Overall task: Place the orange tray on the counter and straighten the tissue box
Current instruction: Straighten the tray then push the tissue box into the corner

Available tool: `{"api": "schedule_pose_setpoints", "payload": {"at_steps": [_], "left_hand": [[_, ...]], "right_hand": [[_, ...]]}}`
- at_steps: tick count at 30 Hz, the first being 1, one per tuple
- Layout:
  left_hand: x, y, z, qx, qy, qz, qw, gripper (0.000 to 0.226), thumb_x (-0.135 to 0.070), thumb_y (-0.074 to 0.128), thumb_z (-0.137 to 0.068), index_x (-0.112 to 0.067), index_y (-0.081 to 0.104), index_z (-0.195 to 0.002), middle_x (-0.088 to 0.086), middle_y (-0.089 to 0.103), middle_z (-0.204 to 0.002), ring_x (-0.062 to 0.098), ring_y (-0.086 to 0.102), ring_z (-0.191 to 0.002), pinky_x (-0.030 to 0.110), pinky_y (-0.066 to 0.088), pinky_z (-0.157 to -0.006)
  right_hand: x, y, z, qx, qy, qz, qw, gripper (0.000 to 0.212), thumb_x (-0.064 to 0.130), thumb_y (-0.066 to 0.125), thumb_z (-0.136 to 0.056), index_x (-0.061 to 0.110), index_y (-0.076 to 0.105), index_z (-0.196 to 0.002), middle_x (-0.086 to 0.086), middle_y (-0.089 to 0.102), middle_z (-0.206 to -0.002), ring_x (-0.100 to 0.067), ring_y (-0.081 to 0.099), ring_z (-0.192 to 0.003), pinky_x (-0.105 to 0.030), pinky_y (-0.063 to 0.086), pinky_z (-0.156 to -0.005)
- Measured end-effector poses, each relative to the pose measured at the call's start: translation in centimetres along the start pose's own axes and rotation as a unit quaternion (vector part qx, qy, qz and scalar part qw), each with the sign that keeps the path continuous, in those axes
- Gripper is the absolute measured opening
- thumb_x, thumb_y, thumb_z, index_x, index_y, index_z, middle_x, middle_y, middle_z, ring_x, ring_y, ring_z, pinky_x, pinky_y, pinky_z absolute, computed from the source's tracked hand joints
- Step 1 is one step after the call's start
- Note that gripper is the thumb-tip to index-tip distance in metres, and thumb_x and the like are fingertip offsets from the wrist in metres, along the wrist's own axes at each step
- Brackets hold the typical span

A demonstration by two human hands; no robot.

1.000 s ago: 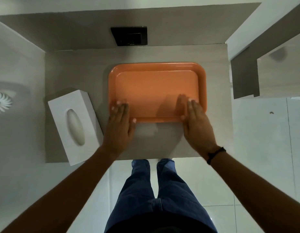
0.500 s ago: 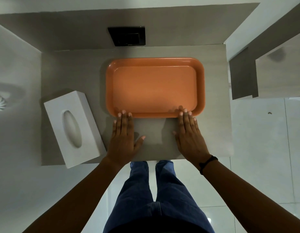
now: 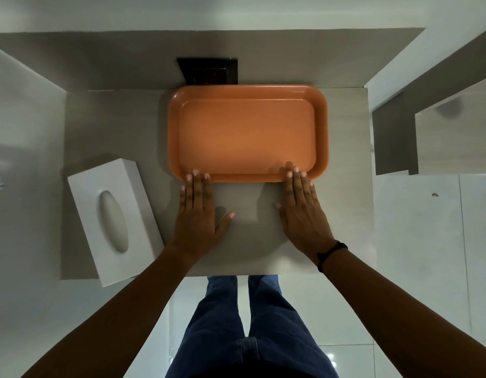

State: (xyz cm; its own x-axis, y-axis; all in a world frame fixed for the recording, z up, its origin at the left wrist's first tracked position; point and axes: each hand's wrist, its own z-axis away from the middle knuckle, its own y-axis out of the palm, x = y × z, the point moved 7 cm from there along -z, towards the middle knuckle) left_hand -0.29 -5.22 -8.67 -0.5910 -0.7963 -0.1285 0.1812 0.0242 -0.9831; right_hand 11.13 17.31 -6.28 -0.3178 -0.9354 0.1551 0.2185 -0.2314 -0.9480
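Both hands, left (image 3: 196, 214) and right (image 3: 304, 211), lie spread flat, fingertips nudging the tray (image 3: 247, 135) square; the box (image 3: 113, 219) sits skewed left of them.

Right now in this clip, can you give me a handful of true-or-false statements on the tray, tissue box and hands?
1. The flat orange plastic tray lies on the grey counter. True.
2. The white rectangular tissue box sits square to the counter's edge. False: it is skewed.
3. The left hand grips the tissue box. False: it lies flat, fingertips at the tray's near rim.
4. The right hand wears a dark wristband. True.
5. The tray holds cups. False: empty.
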Motion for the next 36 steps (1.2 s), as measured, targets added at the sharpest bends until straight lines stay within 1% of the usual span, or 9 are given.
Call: {"api": "schedule_pose_setpoints", "payload": {"at_steps": [6, 9, 12, 15, 17, 19, 23, 29, 36], "left_hand": [[-0.2, -0.1, 0.2, -0.012, -0.002, 0.006, 1.0, 0.112, -0.08, 0.035, -0.103, 0.001, 0.004, -0.173, 0.026, -0.003, -0.181, 0.041, -0.002, -0.171, 0.052, 0.003, -0.139], [0.5, -1.6, 0.3, -0.027, -0.03, 0.022, 0.999, 0.111, -0.082, 0.037, -0.101, -0.004, 0.006, -0.174, 0.025, -0.002, -0.182, 0.042, 0.0, -0.171, 0.055, 0.005, -0.138], [3.3, -4.1, 1.2, -0.067, -0.11, 0.03, 0.991, 0.11, -0.082, 0.039, -0.1, -0.006, 0.01, -0.175, 0.026, 0.002, -0.181, 0.044, 0.003, -0.17, 0.055, 0.004, -0.137], [7.6, -6.3, 4.4, -0.106, -0.203, 0.037, 0.973, 0.111, -0.081, 0.042, -0.1, -0.005, 0.01, -0.174, 0.026, 0.002, -0.181, 0.046, 0.0, -0.17, 0.053, -0.001, -0.138], [10.3, -6.9, 7.2, -0.11, -0.271, 0.037, 0.956, 0.115, -0.081, 0.044, -0.099, -0.003, 0.007, -0.174, 0.026, 0.001, -0.181, 0.047, -0.001, -0.169, 0.053, -0.002, -0.138], [12.3, -6.5, 10.0, -0.09, -0.33, 0.028, 0.939, 0.123, -0.083, 0.051, -0.094, 0.002, 0.007, -0.172, 0.029, 0.004, -0.18, 0.049, 0.002, -0.168, 0.058, 0.004, -0.138], [13.1, -5.1, 12.5, -0.065, -0.364, 0.04, 0.928, 0.133, -0.082, 0.061, -0.089, 0.008, 0.008, -0.171, 0.03, 0.012, -0.179, 0.046, 0.011, -0.168, 0.059, 0.015, -0.137], [13.1, -4.8, 12.0, -0.094, -0.375, 0.021, 0.922, 0.126, -0.078, 0.058, -0.088, 0.008, 0.017, -0.17, 0.026, 0.019, -0.179, 0.042, 0.019, -0.168, 0.049, 0.014, -0.138], [14.5, -5.2, 10.8, -0.089, -0.348, 0.01, 0.933, 0.124, -0.077, 0.056, -0.088, 0.008, 0.017, -0.17, 0.026, 0.018, -0.179, 0.041, 0.018, -0.168, 0.05, 0.016, -0.138]], "right_hand": [[0.0, 0.1, -0.1, 0.007, 0.004, -0.011, 1.0, 0.078, 0.038, 0.043, -0.114, -0.005, 0.009, -0.169, -0.027, 0.008, -0.179, -0.042, 0.01, -0.168, -0.056, 0.021, -0.137], [2.1, -0.6, -0.6, -0.012, -0.044, -0.005, 0.999, 0.086, 0.051, 0.043, -0.111, -0.002, 0.008, -0.17, -0.024, 0.009, -0.18, -0.04, 0.01, -0.168, -0.053, 0.015, -0.137], [7.1, -1.1, -1.7, -0.016, -0.147, -0.013, 0.989, 0.086, 0.057, 0.037, -0.112, 0.001, 0.008, -0.171, -0.022, 0.008, -0.18, -0.039, 0.007, -0.168, -0.051, 0.012, -0.138], [13.9, -0.4, -2.5, 0.004, -0.274, -0.006, 0.962, 0.084, 0.058, 0.033, -0.112, 0.0, 0.012, -0.17, -0.022, 0.013, -0.18, -0.037, 0.011, -0.169, -0.05, 0.018, -0.138], [18.1, 0.7, -2.8, 0.023, -0.336, -0.002, 0.942, 0.083, 0.057, 0.032, -0.111, -0.001, 0.016, -0.169, -0.022, 0.016, -0.179, -0.037, 0.014, -0.168, -0.051, 0.021, -0.137], [21.1, 2.2, -3.2, 0.043, -0.37, 0.009, 0.928, 0.084, 0.057, 0.031, -0.11, -0.001, 0.019, -0.169, -0.022, 0.021, -0.178, -0.037, 0.018, -0.168, -0.052, 0.025, -0.136], [22.9, 5.2, -4.5, 0.057, -0.373, 0.046, 0.925, 0.091, 0.067, 0.033, -0.108, 0.002, 0.02, -0.169, -0.02, 0.025, -0.178, -0.036, 0.02, -0.168, -0.053, 0.025, -0.135], [22.6, 6.9, -4.8, -0.002, -0.368, 0.059, 0.928, 0.1, 0.079, 0.033, -0.103, 0.007, 0.019, -0.17, -0.017, 0.022, -0.18, -0.033, 0.017, -0.169, -0.052, 0.016, -0.138], [22.3, 6.9, -4.8, -0.025, -0.364, 0.057, 0.929, 0.099, 0.078, 0.033, -0.103, 0.007, 0.018, -0.171, -0.017, 0.022, -0.18, -0.033, 0.018, -0.168, -0.051, 0.016, -0.138]]}}
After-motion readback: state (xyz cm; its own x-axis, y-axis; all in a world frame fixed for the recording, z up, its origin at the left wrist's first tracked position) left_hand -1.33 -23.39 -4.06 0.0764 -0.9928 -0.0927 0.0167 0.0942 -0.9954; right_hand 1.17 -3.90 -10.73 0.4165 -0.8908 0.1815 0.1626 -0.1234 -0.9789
